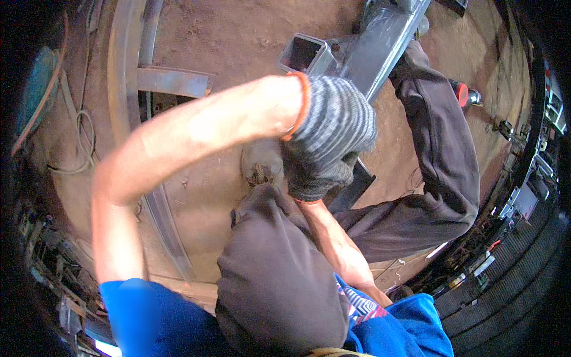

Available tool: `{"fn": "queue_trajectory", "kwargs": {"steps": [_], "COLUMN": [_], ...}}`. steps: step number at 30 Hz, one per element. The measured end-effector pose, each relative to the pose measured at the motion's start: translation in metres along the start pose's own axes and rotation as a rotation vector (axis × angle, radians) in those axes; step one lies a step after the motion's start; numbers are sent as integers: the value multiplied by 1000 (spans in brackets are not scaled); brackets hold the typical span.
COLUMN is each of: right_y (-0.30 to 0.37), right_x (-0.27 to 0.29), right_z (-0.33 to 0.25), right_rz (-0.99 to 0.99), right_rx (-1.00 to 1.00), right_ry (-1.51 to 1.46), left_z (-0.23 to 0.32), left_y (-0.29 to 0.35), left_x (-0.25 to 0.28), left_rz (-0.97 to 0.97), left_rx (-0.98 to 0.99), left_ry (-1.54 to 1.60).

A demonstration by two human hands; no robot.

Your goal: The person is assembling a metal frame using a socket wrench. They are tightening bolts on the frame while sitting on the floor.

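Both hands wear grey striped knit gloves with orange cuffs and are close together, in front of my knees. My left hand (339, 116) is curled closed, its back toward me. Just below and partly behind it, my right hand (312, 175) is also closed. Whatever they grip is hidden by the gloves. Beyond them a grey steel beam (375, 56) slants away to the upper right. An open-ended square steel tube (303, 55) joins its left side. A dark metal piece with a raised edge (355, 189) shows beside my right hand.
Long steel bars (122, 71) lie on the brown dirt floor (238, 35) at the left, with a flat crosspiece (175, 81). Looped hose (86, 137) lies farther left. A red-and-black tool-like object (463, 94) is beyond my right leg. Scattered metal items (517, 202) line the right side.
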State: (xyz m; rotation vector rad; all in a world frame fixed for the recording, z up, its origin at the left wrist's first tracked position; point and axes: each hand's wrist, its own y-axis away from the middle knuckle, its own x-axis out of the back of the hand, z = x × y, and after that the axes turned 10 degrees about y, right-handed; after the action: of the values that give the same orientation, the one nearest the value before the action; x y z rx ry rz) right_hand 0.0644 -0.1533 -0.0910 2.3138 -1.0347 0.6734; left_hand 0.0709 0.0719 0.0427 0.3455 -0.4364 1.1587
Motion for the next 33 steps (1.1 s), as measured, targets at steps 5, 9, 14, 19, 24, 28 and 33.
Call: {"fn": "queue_trajectory", "kwargs": {"steps": [5,9,14,19,24,28,33], "right_y": [-13,-40,-100,-120,-115,-117,-128], "right_x": [5,69,122,96,57,52,59], "right_z": [-9,-71,-132,-158,-148,-139,-131], "right_rz": [-50,-351,-275,-735,-773,-755,-758], "right_rx": [-64,308,1657,2293,2392,2386,2353], "right_ry": [-441,-81,763,1084,996,965,900], "left_z": [-9,-26,-35,-37,-45,-36,-28], "left_y": [-9,30,78,56,34,19,1], "left_x": [-1,-47,-129,-152,-158,-157,-150], "left_rz": [-13,822,1478,1571,1563,1418,1414], "left_rx": [55,-236,144,120,-192,35,189], "left_ry": [20,280,573,889,394,321,300]}}
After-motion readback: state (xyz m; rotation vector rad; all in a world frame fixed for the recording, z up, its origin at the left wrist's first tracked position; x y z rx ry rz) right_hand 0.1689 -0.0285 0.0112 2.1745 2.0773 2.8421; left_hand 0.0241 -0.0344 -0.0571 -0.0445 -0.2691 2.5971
